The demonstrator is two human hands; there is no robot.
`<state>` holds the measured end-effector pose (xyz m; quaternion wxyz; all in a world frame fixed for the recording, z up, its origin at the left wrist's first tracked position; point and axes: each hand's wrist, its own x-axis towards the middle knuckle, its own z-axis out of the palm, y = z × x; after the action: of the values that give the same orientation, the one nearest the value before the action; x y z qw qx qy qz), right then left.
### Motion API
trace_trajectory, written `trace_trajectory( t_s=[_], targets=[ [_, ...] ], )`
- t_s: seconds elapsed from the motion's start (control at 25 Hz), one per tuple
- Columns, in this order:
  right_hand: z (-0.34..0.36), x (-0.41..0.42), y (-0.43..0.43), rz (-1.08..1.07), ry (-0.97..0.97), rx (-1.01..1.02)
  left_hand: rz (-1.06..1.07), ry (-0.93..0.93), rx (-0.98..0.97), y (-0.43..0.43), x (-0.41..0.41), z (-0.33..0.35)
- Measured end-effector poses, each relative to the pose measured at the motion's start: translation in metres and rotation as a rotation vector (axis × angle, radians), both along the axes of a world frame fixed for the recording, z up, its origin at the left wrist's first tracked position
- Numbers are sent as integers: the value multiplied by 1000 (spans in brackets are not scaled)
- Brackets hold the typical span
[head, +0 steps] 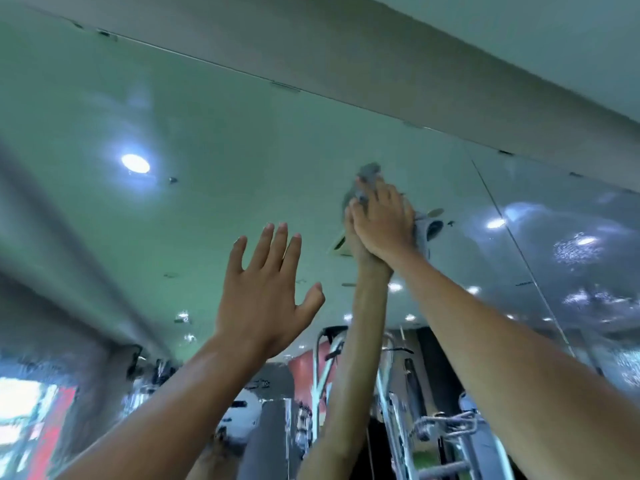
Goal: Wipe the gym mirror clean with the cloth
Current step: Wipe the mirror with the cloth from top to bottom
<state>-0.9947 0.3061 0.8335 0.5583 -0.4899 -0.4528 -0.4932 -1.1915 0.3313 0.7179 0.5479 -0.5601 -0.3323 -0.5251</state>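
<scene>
The gym mirror (207,133) fills most of the view, seen from below. My right hand (384,220) is stretched high and presses a grey cloth (369,173) flat against the glass near the mirror's top edge. The cloth shows above my fingertips and beside my palm. The reflection of that arm (360,323) meets my hand at the glass. My left hand (266,289) is raised lower and to the left, fingers spread and holding nothing. Whether it touches the glass I cannot tell.
A seam between mirror panels (512,220) runs down to the right of the cloth, and the right panel shows wet smears (575,251). A pale wall band (415,64) lies above the mirror. Reflected ceiling lights (135,163) and gym machines (446,427) appear in the glass.
</scene>
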Motion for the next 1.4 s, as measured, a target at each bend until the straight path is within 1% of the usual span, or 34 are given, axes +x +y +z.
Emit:
trace_trajectory(
  t_s=[0.08, 0.12, 0.16, 0.2, 0.24, 0.32, 0.36, 0.4, 0.44, 0.48, 0.52, 0.56, 0.6, 0.64, 0.72, 0.76, 0.8, 0.84, 0.92, 0.96, 1.0, 1.04, 1.08, 1.12, 1.16, 1.2, 1.24, 1.28, 1.36, 1.4],
  targets=[
    [-42, 4, 0, -24, -447, -73, -3, 6, 10, 0, -2, -1],
    [-67, 20, -2, -34, -600, -109, -5, 3, 9, -1, -2, -4],
    [-78, 40, -5, -47, -654, -119, -9, 5, 9, -2, -2, -7],
    [-76, 56, -9, -44, -590, -111, -7, 8, 12, -2, 0, -10],
    [-63, 64, -9, -12, -407, -91, -3, 3, 17, -2, 0, -12],
    [-27, 50, -8, 43, 42, -48, 2, -17, 21, -1, 2, -14],
    [-19, 29, -6, 31, 119, -49, 6, -27, 19, -2, 2, -14],
    [-21, 10, -5, 31, 36, -46, 12, -38, 10, -2, 1, -15],
    [-32, -1, -4, 32, -180, -41, 17, -51, 2, -2, 0, -16],
    [-52, -3, -3, 24, -457, -74, 25, -68, 1, -2, -2, -18],
    [-74, 9, -2, 31, -694, -114, 31, -81, 0, -2, -3, -22],
    [-82, 26, -5, 26, -801, -143, 37, -88, -13, -2, -5, -27],
    [-77, 43, -8, 14, -773, -151, 46, -87, -31, -3, -5, -32],
    [-65, 49, -10, 18, -605, -130, 54, -88, -50, -4, -4, -35],
    [-37, 36, -7, 22, -69, -40, 58, -88, -69, -6, -5, -42],
    [-29, 14, -2, 19, 87, -18, 55, -90, -64, -7, -7, -45],
    [-31, -11, -2, 12, 86, -16, 59, -89, -66, -7, -10, -49],
    [-41, -27, -2, 13, -62, -18, 70, -79, -71, -8, -13, -53],
    [-78, -23, 3, -1, -647, -67, 86, -54, -69, -10, -22, -60],
    [-92, -2, 2, 3, -885, -81, 80, -40, -60, -10, -24, -63],
    [-93, 21, -1, 8, -1009, -80, 81, -28, -54, -10, -26, -66],
    [-88, 39, -4, 9, -974, -106, 89, -21, -50, -10, -26, -68],
    [-77, 48, -5, 45, -776, -123, 96, -19, -48, -10, -25, -69],
    [-67, 47, -8, 68, -480, -111, 98, -18, -46, -9, -25, -70],
    [-64, 34, -5, 50, -233, -67, 95, -17, -42, -9, -25, -71],
    [-68, 13, -2, 28, -117, -26, 93, -16, -43, -8, -26, -72],
    [-78, -4, 0, 23, -163, -13, 91, -11, -47, -9, -26, -73],
    [-95, -12, 1, 23, -362, -64, 92, 4, -53, -9, -29, -76],
    [-135, 5, 1, -51, -883, -207, 83, 53, -53, -9, -38, -86],
    [-138, 25, -3, -88, -1016, -242, 77, 78, -47, -9, -42, -92]
  ],
)
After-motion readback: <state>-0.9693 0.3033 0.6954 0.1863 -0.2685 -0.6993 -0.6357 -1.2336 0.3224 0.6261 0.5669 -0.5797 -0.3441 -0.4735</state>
